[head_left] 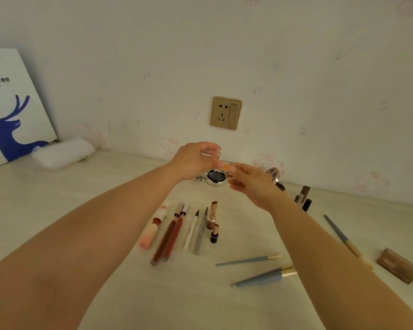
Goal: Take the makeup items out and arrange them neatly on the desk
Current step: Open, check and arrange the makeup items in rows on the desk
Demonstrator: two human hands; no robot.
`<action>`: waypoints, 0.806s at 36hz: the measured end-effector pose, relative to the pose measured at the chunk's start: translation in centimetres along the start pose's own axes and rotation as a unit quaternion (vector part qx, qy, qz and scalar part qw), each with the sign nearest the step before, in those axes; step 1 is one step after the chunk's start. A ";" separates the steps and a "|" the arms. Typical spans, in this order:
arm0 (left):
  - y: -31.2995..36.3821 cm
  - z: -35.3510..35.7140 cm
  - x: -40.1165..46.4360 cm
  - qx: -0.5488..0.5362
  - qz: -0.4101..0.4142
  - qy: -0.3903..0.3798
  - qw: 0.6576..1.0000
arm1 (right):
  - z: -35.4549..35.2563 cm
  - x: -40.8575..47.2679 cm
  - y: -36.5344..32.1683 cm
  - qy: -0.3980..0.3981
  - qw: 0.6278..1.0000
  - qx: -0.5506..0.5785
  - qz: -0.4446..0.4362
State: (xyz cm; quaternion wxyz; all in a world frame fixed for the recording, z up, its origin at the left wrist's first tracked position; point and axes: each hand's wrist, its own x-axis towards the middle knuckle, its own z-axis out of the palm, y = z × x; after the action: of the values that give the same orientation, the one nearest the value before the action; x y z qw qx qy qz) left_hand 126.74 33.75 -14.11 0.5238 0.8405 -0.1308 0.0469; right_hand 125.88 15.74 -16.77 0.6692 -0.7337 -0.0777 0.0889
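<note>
A small orange makeup item (225,166) is pinched between the left hand (196,160) and right hand (250,184), above one round compact (216,177), with three blue-handled brushes (264,277) counted nearer.

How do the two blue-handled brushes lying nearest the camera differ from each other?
The thin brush has a slim, even handle; the thick brush has a fat handle tapering to a point. The thin brush ends in a pale tip; the thick brush shows a gold ferrule, its head hidden behind the right forearm. Both lie flat on the desk, roughly parallel, apart.
</note>
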 end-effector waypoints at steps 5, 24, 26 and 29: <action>-2.9 -0.3 1.2 0.004 -0.012 -0.016 1.000 | 0.8 2.4 1.5 0.014 0.996 -0.081 -0.018; -12.3 1.7 4.5 0.054 -0.081 -0.074 0.993 | 1.2 7.9 9.9 0.098 0.924 -0.369 -0.007; -12.8 2.0 4.7 0.048 -0.079 -0.069 0.993 | 1.2 8.0 10.0 0.105 0.906 -0.409 -0.002; -13.0 1.9 5.2 0.047 -0.082 -0.076 0.993 | 1.2 8.2 10.1 0.110 0.891 -0.441 -0.002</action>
State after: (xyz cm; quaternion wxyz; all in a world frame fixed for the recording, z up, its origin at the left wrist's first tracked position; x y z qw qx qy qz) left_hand 135.10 36.56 -25.12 0.4743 0.8731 -0.0991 -0.0542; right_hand 133.47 17.89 -27.19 0.2816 -0.9581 -0.0364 -0.0376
